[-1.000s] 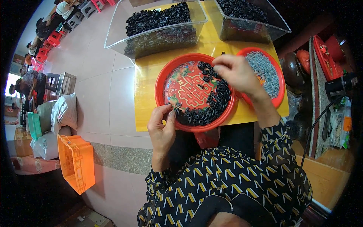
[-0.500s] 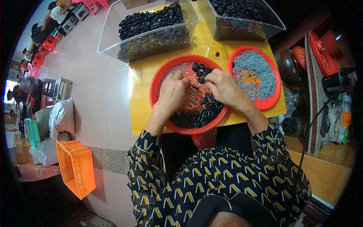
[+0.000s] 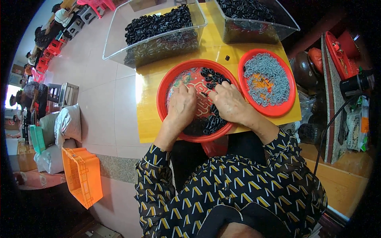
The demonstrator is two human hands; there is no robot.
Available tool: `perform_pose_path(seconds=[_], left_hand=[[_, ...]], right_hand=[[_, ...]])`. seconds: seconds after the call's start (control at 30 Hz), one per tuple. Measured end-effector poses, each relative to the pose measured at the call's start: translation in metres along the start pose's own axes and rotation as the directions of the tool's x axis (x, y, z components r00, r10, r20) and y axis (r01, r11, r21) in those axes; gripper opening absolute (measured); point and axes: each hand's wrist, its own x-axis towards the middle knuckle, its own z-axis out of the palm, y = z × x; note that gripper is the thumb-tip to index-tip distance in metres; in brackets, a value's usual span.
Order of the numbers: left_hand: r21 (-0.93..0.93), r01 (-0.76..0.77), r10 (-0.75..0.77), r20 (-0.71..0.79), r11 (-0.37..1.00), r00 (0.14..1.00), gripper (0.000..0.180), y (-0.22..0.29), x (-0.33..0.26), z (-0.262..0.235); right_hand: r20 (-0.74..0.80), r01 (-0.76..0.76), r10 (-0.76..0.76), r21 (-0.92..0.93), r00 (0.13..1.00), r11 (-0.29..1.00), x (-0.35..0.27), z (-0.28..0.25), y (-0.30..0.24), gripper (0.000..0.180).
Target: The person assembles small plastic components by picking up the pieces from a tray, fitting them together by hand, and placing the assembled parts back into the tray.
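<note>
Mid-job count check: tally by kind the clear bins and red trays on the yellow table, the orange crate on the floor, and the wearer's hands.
Clear bins: 2
Red trays: 2
Orange crate: 1
Hands, left hand and right hand: 2
Total: 7

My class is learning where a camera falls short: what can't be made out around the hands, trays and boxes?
Head view:
Left hand: its back hides whatever it may hold.
Right hand: its back hides whether it holds anything.
Red round tray: both hands cover some floor.
Left clear box: far end cut off by upper edge.
</note>
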Motion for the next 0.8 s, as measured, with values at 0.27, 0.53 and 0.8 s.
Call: perform_pose_path(seconds=[0.27, 0.53, 0.8], left_hand=[[-0.366, 0.165, -0.200, -0.060, 0.916, 0.978, 0.016, -0.003, -0.019, -0.007], [-0.803, 0.318, -0.472, 0.052, 0.504, 0.880, 0.002, -0.002, -0.031, -0.013], [-0.953, 0.216, -0.494, 0.296, -0.213, 0.818, 0.003, 0.012, -0.039, -0.018]], right_hand=[[-0.137, 0.034, -0.001, 0.244, 0.991, 0.969, -0.005, 0.002, 0.007, 0.018], [0.127, -0.228, 0.222, 0.817, 0.967, 0.529, -0.015, -0.006, -0.008, 0.013], [0.069, -0.166, 0.252, 0.907, 0.965, 0.387, -0.013, -0.001, -0.024, 0.013]])
